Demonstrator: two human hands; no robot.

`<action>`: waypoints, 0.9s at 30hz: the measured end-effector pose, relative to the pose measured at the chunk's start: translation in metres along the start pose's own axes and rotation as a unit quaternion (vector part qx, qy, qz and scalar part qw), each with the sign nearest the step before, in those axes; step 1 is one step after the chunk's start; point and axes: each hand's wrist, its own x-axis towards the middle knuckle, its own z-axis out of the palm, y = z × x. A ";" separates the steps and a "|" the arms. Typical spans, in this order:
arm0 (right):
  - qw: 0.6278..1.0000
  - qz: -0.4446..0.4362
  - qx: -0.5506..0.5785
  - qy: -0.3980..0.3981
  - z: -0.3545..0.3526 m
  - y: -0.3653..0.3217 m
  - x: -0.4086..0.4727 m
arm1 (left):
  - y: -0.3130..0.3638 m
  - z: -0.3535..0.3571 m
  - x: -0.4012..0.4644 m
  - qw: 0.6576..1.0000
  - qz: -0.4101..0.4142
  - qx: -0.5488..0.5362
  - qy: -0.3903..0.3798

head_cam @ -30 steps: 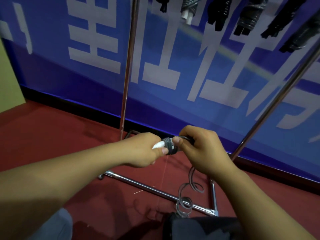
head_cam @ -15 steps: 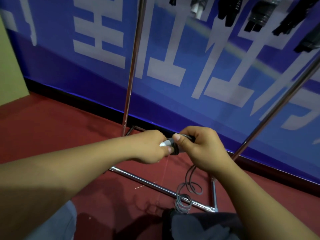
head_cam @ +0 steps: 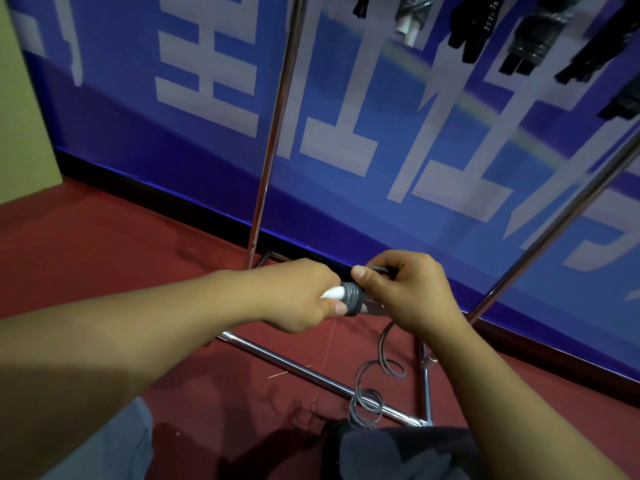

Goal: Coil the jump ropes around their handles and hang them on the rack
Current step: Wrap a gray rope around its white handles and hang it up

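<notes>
Step in hand: the coiling step, judged well begun but not finished, since only a short band of grey turns sat on the handle and a long length of cord was left loose.
Left hand (head_cam: 298, 296): fingers curled round the white handle (head_cam: 333, 292), gripping it level in front of the body, its tip pointing to the person's left.
Right hand (head_cam: 412, 292): thumb and fingers pinched the grey cord (head_cam: 382, 344) right at the wound band (head_cam: 353, 299), thumb lying on top.
Jump rope: held in the air between both hands, above the red floor (head_cam: 104, 244) and just in front of the rack's base; the slack hung down from the right hand in springy loops to a heap by the base bar's right corner. Whether a second handle lay under the coils could not be told.
Rack (head_cam: 273, 133): chrome uprights stood either side of the hands, with the base bar (head_cam: 311, 372) crossing the floor below.
Already hung: dark and silver-grey bundles (head_cam: 533, 32) dangled along the top edge of the view.
Next move calls for: carrying the cord round the handle again under steady tension, each turn laid tight beside the last, while the left hand kept the handle from twisting.
Risk: the curly slack looked likely to snag on the base bar.
</notes>
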 end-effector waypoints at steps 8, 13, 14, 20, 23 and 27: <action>0.967 0.060 0.182 -0.165 -0.003 0.007 0.003 | 0.005 -0.002 -0.014 0.994 0.084 0.071 -0.009; 0.904 0.125 0.314 -0.262 -0.008 0.012 0.007 | 0.009 0.000 -0.013 0.989 0.142 -0.031 -0.006; 0.898 0.135 0.316 -0.273 -0.008 0.014 0.008 | 0.010 0.000 -0.013 0.986 0.149 -0.073 -0.013; 0.896 0.183 0.309 -0.262 -0.005 0.022 0.013 | 0.016 -0.001 -0.010 0.936 0.167 -0.310 -0.016; 0.912 0.173 0.286 -0.237 -0.001 0.022 0.011 | 0.018 -0.005 -0.009 0.904 0.175 -0.389 0.026; 0.906 0.179 0.329 -0.198 -0.004 0.019 0.015 | 0.015 -0.011 -0.005 0.877 0.139 -0.450 0.093</action>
